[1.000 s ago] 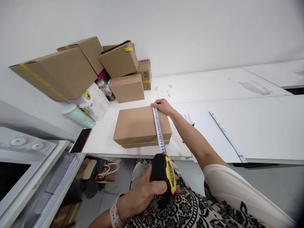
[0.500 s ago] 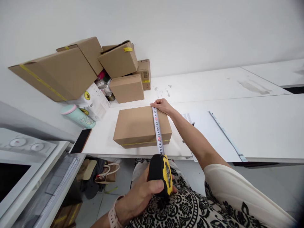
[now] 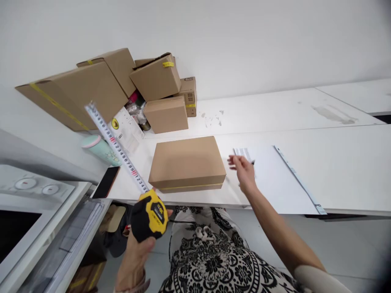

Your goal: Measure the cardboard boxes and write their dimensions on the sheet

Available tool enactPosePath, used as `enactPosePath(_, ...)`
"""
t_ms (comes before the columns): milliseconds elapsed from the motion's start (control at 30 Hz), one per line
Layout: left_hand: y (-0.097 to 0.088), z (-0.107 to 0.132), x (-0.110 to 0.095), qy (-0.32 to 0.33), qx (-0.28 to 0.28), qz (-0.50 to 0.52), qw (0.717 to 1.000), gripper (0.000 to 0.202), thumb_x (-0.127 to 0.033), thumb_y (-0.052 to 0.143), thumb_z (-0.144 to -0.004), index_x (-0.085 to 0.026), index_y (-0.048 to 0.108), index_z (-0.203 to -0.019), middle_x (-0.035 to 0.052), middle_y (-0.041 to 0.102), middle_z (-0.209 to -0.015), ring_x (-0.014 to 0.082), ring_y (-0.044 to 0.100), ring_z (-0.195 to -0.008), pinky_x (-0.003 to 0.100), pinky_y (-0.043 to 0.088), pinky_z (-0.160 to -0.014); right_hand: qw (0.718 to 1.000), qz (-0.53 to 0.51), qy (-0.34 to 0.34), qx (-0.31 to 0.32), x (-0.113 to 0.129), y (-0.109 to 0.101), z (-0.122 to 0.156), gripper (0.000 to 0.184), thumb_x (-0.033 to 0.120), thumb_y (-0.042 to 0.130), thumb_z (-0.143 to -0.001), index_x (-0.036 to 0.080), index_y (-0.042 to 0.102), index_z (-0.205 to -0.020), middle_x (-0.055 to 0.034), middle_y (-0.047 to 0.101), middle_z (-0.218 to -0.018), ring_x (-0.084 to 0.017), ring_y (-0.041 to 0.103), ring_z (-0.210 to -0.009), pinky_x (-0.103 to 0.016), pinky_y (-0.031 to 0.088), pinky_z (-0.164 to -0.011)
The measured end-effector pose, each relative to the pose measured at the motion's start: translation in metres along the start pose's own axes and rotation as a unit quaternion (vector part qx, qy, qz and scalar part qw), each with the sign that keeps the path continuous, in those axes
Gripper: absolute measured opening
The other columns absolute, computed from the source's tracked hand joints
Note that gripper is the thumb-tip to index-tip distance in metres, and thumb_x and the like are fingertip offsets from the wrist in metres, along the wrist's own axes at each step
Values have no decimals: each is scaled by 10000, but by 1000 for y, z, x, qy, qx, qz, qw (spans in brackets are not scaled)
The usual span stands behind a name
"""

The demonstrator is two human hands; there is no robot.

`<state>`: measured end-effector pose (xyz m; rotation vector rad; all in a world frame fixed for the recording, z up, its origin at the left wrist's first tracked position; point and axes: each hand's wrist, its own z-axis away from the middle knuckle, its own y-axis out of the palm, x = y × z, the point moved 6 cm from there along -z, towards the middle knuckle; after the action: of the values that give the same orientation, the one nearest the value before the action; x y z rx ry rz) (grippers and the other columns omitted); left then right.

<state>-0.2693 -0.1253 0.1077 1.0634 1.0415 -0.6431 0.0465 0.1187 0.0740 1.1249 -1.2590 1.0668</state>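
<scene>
My left hand [image 3: 139, 248] grips a yellow and black tape measure [image 3: 149, 219] below the table's front edge. Its white blade [image 3: 114, 144] sticks out up and to the left, free in the air over the bottle. A flat closed cardboard box [image 3: 187, 162] lies on the white table [image 3: 320, 134] in front of me. My right hand [image 3: 242, 171] hovers just right of the box, blurred, fingers loosely spread, holding nothing. It is over a white sheet of paper [image 3: 275, 179].
A pile of cardboard boxes [image 3: 106, 83] leans on the wall at back left, with a white avocado-print carton [image 3: 126, 128] beneath. A mint bottle [image 3: 99, 148] and a black phone [image 3: 106, 182] lie left of the flat box. A white appliance [image 3: 33, 203] stands at far left.
My right hand let go of the blade's end and moved right off the box. My left hand swung the tape measure left, and the blade now points up-left in the air.
</scene>
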Motion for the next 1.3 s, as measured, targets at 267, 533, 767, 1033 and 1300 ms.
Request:
enactPosePath(267,-32,-52,-11,34,11,-15,999,875,-441,978,-514,-254,685,-1317,137,785,-1142,413,766,-986,514,678,-806,990,44,-21,134,3,13,69,457,687,614,-887,312,722,-1125,-104,678,-1197,-291,661,-1042,-451,588,-826)
enactPosePath(533,25,-90,-98,113,53,13,992,937,-427,1004,-418,-233,677,-1274,217,602,-1482,455,716,-1095,464,681,-652,996,30,16,81,53,28,22,552,681,751,-745,272,624,-1095,-30,627,-992,-181,577,-683,-286,386,-435)
enactPosePath(767,65,-88,-69,16,151,21,988,768,-526,877,-662,-244,639,-1335,191,694,-1356,345,778,-807,426,654,-583,996,88,-8,32,54,60,-59,450,616,695,-778,211,639,-967,-50,680,-992,-216,634,-859,-329,483,-712)
enactPosePath(1033,127,-32,-6,-227,208,26,951,562,-552,787,-804,-159,715,-1200,173,723,-1203,262,758,-781,331,614,-615,981,93,-155,66,89,87,-118,365,447,546,-883,200,697,-1105,-128,687,-1343,-255,612,-1207,-396,471,-1014)
enactPosePath(1300,141,-35,-4,-250,196,-13,948,718,-650,854,-653,-153,692,-1145,151,695,-1109,244,733,-716,305,572,-539,968,166,-104,158,87,129,-154,306,459,624,-850,194,733,-742,-19,686,-692,-202,621,-743,-300,472,-678)
